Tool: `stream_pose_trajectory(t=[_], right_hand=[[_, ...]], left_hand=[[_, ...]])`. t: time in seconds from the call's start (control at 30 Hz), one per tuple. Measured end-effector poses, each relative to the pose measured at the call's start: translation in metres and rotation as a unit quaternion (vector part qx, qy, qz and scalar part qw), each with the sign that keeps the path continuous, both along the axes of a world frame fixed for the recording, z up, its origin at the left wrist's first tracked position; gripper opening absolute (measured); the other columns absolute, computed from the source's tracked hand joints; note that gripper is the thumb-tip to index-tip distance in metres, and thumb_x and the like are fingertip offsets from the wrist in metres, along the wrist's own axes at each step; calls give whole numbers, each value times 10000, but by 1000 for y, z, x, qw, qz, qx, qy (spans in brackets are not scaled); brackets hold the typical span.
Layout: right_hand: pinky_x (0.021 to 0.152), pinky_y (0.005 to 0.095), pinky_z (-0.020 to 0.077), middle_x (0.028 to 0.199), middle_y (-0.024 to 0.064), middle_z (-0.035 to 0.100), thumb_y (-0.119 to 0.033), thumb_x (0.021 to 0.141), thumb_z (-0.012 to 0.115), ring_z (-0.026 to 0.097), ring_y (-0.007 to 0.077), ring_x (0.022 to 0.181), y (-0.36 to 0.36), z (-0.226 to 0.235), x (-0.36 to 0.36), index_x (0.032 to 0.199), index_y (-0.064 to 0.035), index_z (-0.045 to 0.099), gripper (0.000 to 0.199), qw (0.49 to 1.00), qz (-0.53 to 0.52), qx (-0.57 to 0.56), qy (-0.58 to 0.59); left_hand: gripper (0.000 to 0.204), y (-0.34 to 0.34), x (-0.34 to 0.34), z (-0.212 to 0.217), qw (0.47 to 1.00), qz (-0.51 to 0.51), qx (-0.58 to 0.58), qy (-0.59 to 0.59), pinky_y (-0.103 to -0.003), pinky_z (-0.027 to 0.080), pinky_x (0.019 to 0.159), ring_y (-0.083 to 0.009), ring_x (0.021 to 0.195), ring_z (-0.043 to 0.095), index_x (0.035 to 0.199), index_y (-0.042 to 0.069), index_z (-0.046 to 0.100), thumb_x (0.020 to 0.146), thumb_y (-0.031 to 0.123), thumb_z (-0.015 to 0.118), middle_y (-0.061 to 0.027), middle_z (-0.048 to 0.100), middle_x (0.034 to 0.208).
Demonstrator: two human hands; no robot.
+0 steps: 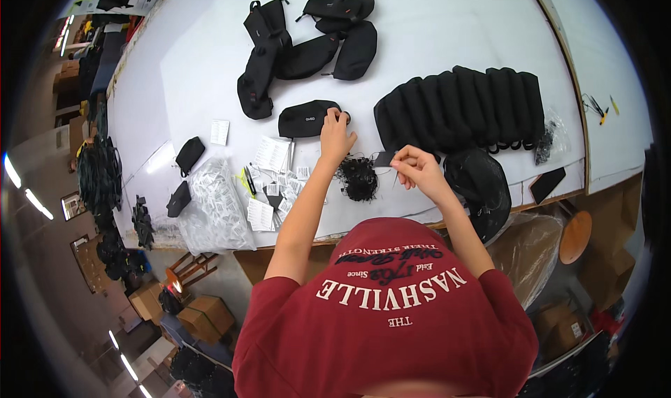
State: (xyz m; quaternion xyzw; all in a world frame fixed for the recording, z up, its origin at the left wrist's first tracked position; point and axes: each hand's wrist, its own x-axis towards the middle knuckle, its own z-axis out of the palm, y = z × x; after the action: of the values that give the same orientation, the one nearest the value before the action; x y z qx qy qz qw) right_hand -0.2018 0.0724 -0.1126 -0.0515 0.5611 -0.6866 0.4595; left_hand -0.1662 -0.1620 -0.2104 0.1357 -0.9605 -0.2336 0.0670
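On the counter point(447, 27), a black pouch point(300, 121) lies well in from the near edge, its long axis running roughly along that edge. The left hand point(337, 134) is nearer to it, fingers curled over its right end; whether that grip clamps or merely rests, I cannot tell. The right hand point(419, 171) sits closer to the near edge, its thumb and finger pinched on a small dark tag point(384, 159). From this grip the pouch lies leftward and toward the far edge, with the tag pointing left. A tangle of black cords point(358, 179) lies between the forearms, and a row of black pouches point(458, 108) stands toward the right edge
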Motion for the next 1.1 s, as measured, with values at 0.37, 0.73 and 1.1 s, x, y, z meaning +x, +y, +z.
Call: stream_pose_trajectory(t=[0.37, 0.73, 1.1], right_hand=[[451, 172, 356, 599, -9, 543, -117, 871, 620, 480, 31, 503, 8, -6, -6, 835, -35, 575, 100, 1000, -6, 16, 9], [444, 184, 300, 545, -62, 482, -152, 831, 672, 426, 13, 499, -18, 66, 67, 818, -47, 647, 109, 982, 21, 71, 176], [469, 194, 421, 721, 82, 685, -103, 784, 672, 666, 144, 590, -51, 145, 130, 877, -49, 698, 110, 862, 75, 116, 487]], left_hand=[[195, -2, 59, 70, 976, 82, 97, 178, -320, 465, 693, -217, 813, 559, 898, 32, 578, 734, -37, 658, -91, 530, 978], [91, 9, 138, 176, 799, 215, 523, 205, -182, 324, 562, -32, 601, 419, 814, 14, 684, 818, 104, 698, 42, 531, 643], [142, 36, 195, 218, 893, 68, 411, 171, -208, 335, 596, -67, 674, 437, 872, 32, 723, 746, -22, 684, 15, 542, 717]])
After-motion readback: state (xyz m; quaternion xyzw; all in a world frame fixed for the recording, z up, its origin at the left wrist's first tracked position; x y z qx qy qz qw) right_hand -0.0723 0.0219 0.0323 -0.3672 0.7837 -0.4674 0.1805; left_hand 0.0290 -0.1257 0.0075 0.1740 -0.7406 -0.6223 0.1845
